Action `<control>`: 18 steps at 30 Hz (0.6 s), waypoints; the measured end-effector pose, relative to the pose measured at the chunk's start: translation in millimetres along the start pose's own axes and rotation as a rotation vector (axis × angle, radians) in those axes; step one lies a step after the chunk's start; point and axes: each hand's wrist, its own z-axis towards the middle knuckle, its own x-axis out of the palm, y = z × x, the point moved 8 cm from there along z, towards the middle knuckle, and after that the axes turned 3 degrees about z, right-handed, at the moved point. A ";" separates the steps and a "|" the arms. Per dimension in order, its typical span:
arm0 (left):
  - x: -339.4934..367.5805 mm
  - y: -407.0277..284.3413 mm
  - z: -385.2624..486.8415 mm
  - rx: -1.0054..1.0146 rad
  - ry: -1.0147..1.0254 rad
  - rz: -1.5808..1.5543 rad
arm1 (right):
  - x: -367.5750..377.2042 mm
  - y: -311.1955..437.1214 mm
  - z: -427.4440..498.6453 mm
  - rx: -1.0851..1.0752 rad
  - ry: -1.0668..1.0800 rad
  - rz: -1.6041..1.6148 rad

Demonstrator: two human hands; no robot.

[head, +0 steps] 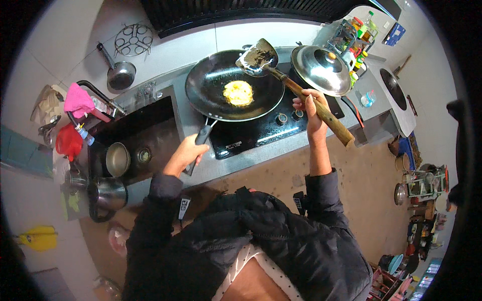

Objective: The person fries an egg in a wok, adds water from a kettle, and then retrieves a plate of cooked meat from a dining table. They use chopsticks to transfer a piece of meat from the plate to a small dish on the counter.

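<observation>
A dark wok (211, 90) sits on the left part of the black glass hob (260, 137). Near the wok's middle lies a round, yellow piece of cooked food, apparently egg (238, 93). My left hand (188, 153) is closed around the wok's black handle (203, 134). My right hand (315, 113) grips the wooden handle of a metal wok spatula (260, 56). The spatula's wet, shiny blade is raised over the wok's right rim, apart from the food. A second pan with a domed steel lid (320, 71) stands at the hob's right.
At the left is a dark sink (131, 128) with a metal bowl (118, 159) and a black faucet (99, 94). A steel pot (111, 193) stands nearer. Bottles fill a rack (342, 35) at the back right. A small saucepan (121, 75) hangs on the wall below the range hood (241, 15).
</observation>
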 end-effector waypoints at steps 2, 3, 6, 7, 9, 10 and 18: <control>5.2 -4.1 12.2 0.035 -0.012 -0.010 | -1.5 -2.7 0.8 0.028 -0.013 0.029; 9.1 -7.0 16.1 0.076 0.003 -0.031 | -2.1 -4.4 1.5 0.040 -0.021 0.031; 14.2 2.8 19.9 0.021 -0.009 0.005 | 1.4 -5.1 3.8 0.014 0.003 -0.119; 14.2 9.1 18.5 -0.029 -0.019 0.014 | 3.4 -4.9 4.2 0.002 0.021 -0.161; 17.4 10.3 15.4 0.006 0.012 -0.016 | 4.9 -5.7 4.6 -0.003 0.040 -0.262; 18.2 11.9 14.5 0.005 0.016 -0.023 | 4.2 -3.6 4.6 -0.041 0.017 -0.275; 21.7 16.7 19.1 0.005 -0.002 -0.018 | 21.8 -8.8 12.8 -0.110 0.143 -0.541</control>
